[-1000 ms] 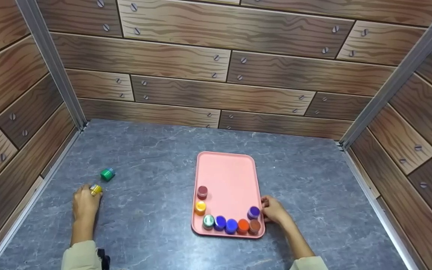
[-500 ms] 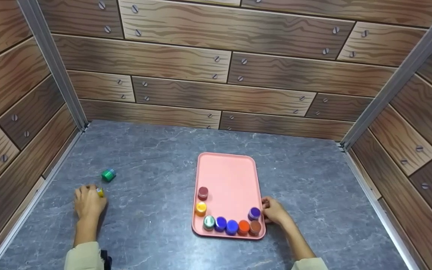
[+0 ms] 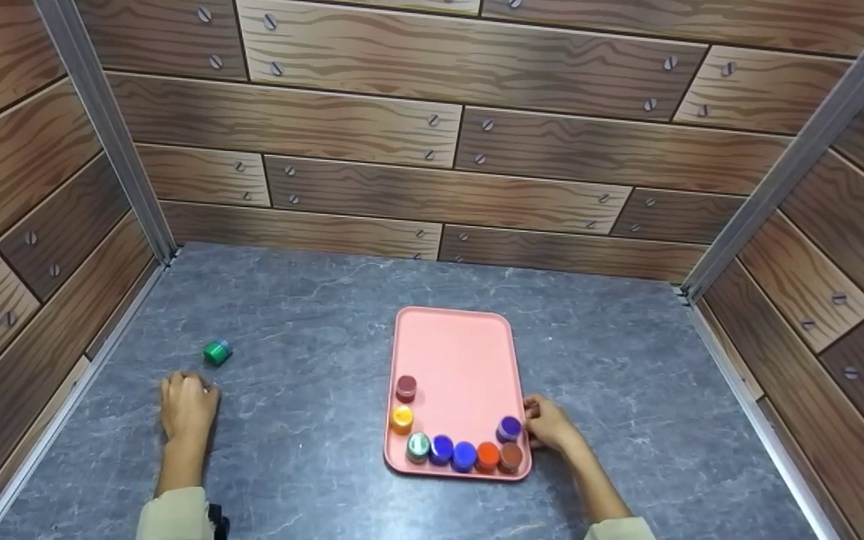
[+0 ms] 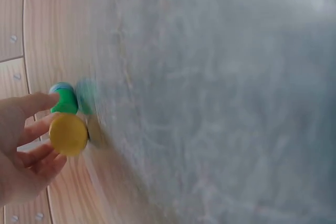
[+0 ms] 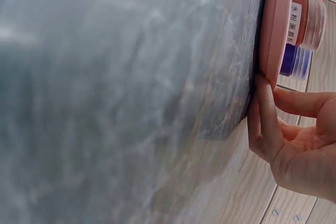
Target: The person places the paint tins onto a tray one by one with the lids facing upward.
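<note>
My left hand (image 3: 189,405) is at the left of the table, fingers curled round a yellow paint jar (image 4: 68,135), whose round end faces the left wrist camera. From the head view the hand hides this jar. Just beyond it a green paint jar (image 3: 217,352) lies on its side. At the right, my right hand (image 3: 550,424) pinches the rim of a pink tray (image 3: 451,345), thumb and fingers meeting at its edge in the right wrist view. Several paint jars stand along the tray's near end, among them an orange-red one (image 3: 487,456) and a purple one (image 3: 508,429).
On the tray's left side stand a dark red jar (image 3: 406,388) and a yellow-orange jar (image 3: 402,419). The grey marbled table (image 3: 312,322) is enclosed by wood-patterned walls (image 3: 372,180) at the back and both sides.
My left hand has shifted slightly right, and the yellow paint jar has gone out of sight beneath it in the head view. The right hand and tray have stayed in place.
</note>
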`<state>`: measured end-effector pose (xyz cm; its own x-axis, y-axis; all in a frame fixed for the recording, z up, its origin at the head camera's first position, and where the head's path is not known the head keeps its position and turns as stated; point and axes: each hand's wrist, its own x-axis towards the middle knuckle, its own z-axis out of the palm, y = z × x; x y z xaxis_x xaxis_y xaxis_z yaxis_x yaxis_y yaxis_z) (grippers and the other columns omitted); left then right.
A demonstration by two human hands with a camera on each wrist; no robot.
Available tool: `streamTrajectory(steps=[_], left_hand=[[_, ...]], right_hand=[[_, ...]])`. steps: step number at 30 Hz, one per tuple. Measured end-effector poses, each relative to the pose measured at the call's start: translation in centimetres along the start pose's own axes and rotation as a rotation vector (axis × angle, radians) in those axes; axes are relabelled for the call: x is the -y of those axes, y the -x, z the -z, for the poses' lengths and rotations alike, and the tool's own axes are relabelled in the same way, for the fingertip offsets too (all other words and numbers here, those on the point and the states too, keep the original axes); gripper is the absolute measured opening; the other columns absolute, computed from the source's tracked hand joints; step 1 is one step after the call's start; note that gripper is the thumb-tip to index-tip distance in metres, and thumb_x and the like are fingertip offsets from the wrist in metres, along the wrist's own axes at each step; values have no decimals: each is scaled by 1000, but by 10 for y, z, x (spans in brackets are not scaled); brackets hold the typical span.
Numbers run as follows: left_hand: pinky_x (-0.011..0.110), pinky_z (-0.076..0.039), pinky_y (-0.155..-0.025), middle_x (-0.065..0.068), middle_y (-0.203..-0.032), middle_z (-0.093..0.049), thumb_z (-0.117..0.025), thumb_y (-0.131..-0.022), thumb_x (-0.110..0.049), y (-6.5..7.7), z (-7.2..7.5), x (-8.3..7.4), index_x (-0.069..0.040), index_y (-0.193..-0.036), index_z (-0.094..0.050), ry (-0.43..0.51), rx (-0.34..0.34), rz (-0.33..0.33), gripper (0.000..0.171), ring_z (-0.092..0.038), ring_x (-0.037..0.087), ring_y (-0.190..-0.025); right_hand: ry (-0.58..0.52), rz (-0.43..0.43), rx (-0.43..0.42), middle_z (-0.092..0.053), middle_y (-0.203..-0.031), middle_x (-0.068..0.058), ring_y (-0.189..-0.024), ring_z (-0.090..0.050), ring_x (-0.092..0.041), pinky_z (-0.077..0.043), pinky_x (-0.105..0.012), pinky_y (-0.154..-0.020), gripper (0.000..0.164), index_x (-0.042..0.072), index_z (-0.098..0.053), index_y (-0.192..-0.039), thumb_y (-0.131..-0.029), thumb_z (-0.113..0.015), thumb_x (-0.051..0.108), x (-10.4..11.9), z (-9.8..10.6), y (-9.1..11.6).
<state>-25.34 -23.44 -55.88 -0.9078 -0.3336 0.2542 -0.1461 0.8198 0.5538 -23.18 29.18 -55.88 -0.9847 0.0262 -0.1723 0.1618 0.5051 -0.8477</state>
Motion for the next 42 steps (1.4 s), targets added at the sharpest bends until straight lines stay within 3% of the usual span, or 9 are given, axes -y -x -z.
streamTrajectory(steps=[3,8,10,13,17,22,32,39,42], left_hand=[[53,-37,-81,31,-98,-49,-57,-81,3,0,-2,0,12,-86,-58,49,-42,33,11,-42,45,-96],[58,-34,-82,36,-100,-42,-49,-82,3,-1,-1,0,19,-98,-46,148,-93,142,23,-40,52,-97],[59,-33,-83,41,-101,-40,-50,-81,-1,-1,2,0,23,-102,-42,156,-69,204,33,-40,56,-97],[60,-34,-80,48,-101,-42,-49,-79,-7,-2,7,-1,28,-104,-38,150,-6,298,44,-41,60,-95],[60,-39,-70,47,-95,-47,-46,-80,-12,-3,10,-5,24,-89,-47,108,81,343,37,-46,59,-90],[57,-40,-69,42,-89,-52,-44,-83,-8,-4,8,-8,13,-68,-53,58,123,287,27,-49,56,-85],[56,-41,-68,40,-83,-54,-49,-79,-5,-3,2,-7,14,-70,-53,50,36,198,21,-51,55,-80],[58,-41,-66,40,-85,-53,-49,-80,-8,-1,3,-10,13,-77,-51,51,55,208,22,-50,55,-83],[58,-40,-67,40,-83,-54,-50,-79,-8,0,4,-14,13,-76,-51,57,30,185,21,-50,56,-82]], right_hand=[[-53,61,44,-47,-81,-12,-60,-53,-21,-51,-35,-48,33,-6,-49,-102,-69,-48,-10,-18,1,-10],[-63,40,53,-47,-82,-12,-62,-54,-20,-52,-35,-49,36,-6,-49,-107,-71,-49,-11,-21,1,-12],[-26,-23,21,-49,-82,-13,-64,-54,-22,-52,-36,-50,38,-8,-49,-108,-70,-49,-13,-6,0,-4],[8,-27,2,-49,-82,-14,-63,-53,-21,-52,-33,-50,36,-10,-48,-107,-71,-47,-14,4,-1,2],[24,-28,-8,-49,-82,-14,-64,-53,-20,-52,-32,-51,34,-10,-47,-106,-72,-46,-14,6,-1,4],[22,-32,-15,-50,-81,-12,-62,-53,-20,-51,-34,-50,34,-9,-49,-103,-69,-46,-14,5,0,4],[28,-37,-2,-49,-82,-12,-63,-52,-20,-51,-33,-50,32,-8,-49,-102,-70,-47,-13,6,0,4],[21,-37,3,-49,-79,-10,-61,-50,-17,-50,-31,-49,36,-9,-49,-106,-70,-44,-14,7,-1,4],[21,-44,-7,-50,-80,-11,-62,-51,-17,-51,-32,-49,37,-9,-49,-107,-70,-44,-15,8,-1,5]])
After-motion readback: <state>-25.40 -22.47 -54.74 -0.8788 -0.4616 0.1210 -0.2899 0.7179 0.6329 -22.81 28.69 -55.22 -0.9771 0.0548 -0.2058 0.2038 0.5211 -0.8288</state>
